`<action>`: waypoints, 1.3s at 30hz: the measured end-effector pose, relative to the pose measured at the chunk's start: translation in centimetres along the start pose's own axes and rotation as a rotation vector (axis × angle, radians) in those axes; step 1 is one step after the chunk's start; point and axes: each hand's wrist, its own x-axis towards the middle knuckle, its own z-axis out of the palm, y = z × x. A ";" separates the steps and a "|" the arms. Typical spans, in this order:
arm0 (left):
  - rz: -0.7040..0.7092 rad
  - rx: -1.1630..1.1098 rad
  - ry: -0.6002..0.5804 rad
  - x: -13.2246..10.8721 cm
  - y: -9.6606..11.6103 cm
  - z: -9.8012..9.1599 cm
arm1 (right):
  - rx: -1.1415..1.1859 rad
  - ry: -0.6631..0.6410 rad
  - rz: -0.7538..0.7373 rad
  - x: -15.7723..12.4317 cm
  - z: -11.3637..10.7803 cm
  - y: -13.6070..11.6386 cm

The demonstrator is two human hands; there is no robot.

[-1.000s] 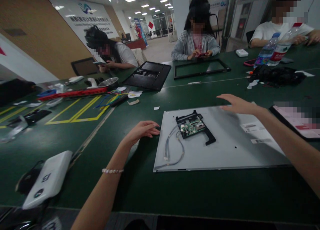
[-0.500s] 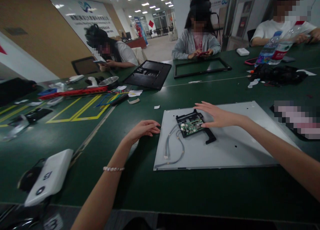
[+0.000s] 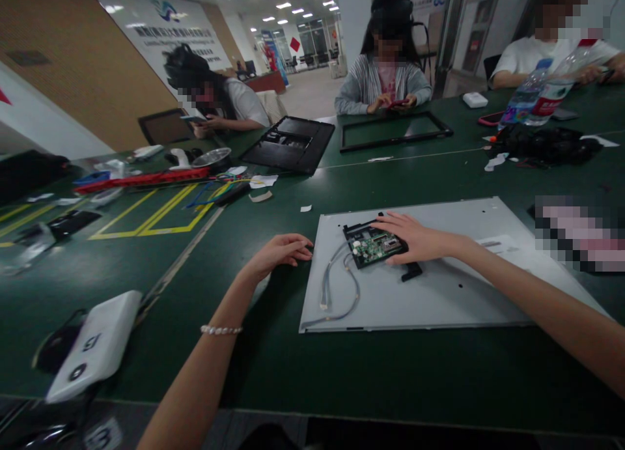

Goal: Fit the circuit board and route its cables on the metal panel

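A flat grey metal panel (image 3: 424,303) lies on the green table. Upon it sits a black plastic bracket (image 3: 413,272) that carries a green circuit board (image 3: 374,249). Grey cables (image 3: 355,284) run from the board and curl over the panel's left part. My right hand (image 3: 413,237) lies over the right side of the bracket, thumb and fingers spread and stretched out; its palm hides part of the bracket. Beside the panel's left edge, my left hand (image 3: 283,251) rests with loosely bent fingers and nothing visible in them.
Beyond the panel lie a black plastic back cover (image 3: 293,144) and a black frame (image 3: 395,142). A white device (image 3: 97,346) is at the near left, tools and wires farther back. Bottles (image 3: 547,105) stand at the far right. Several people sit across the table.
My right hand has come down and slightly right, from hovering with fingertips near the board to lying over the bracket's right side. The left hand and panel stay put.
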 end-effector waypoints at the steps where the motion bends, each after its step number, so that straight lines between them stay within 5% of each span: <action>1: -0.002 0.005 0.003 0.0 0.0 0.0 | -0.001 0.001 -0.006 0.0 -0.1 0.1; 8: -0.012 0.010 0.010 -0.2 0.2 0.2 | -0.016 -0.071 -0.008 -0.6 -1.7 1.0; 16: -0.007 0.022 0.020 -0.3 0.5 0.4 | -0.147 -0.264 0.225 -2.8 -4.9 0.9; 27: 0.039 0.150 0.130 0.5 0.0 0.7 | -0.235 -0.362 0.376 -3.9 -6.1 -0.1; 31: 0.341 0.465 0.469 0.3 2.1 3.8 | -0.218 -0.356 0.375 -3.8 -6.0 0.1; 33: 0.486 0.596 0.509 -0.1 3.9 6.4 | -0.206 -0.338 0.376 -3.9 -5.8 0.3; 39: 0.661 0.686 -0.014 -0.2 8.3 14.9 | -0.223 -0.269 0.311 -4.0 -5.2 1.2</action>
